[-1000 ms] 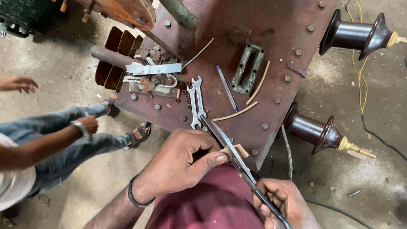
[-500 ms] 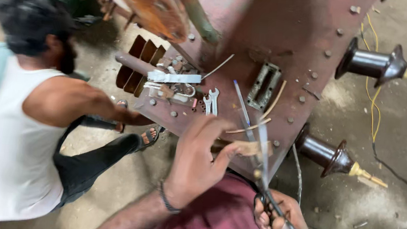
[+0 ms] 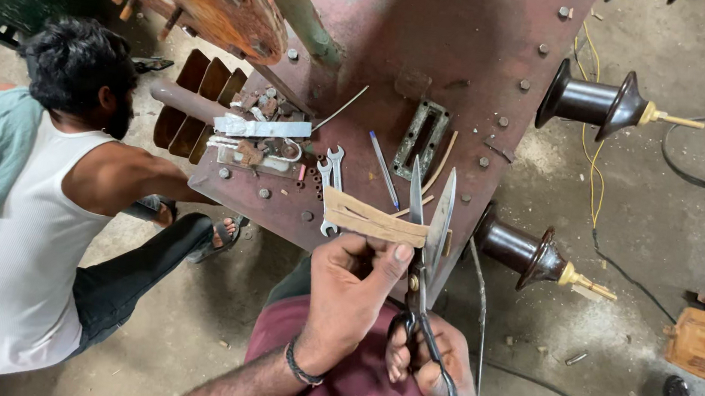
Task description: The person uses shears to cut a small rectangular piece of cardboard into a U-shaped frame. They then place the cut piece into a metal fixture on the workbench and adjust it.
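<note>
I've raised the open scissors (image 3: 428, 231) to the tan strip (image 3: 372, 220); my left hand (image 3: 347, 296) pinches it, right hand (image 3: 440, 366) grips the handles.

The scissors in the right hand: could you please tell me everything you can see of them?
The scissors are long, of dull grey metal with dark looped handles. Their blades stand open in a narrow V, points away from the person. The right hand grips the handles; the left hand holds a tan cardboard strip whose end sits between the blades.
</note>
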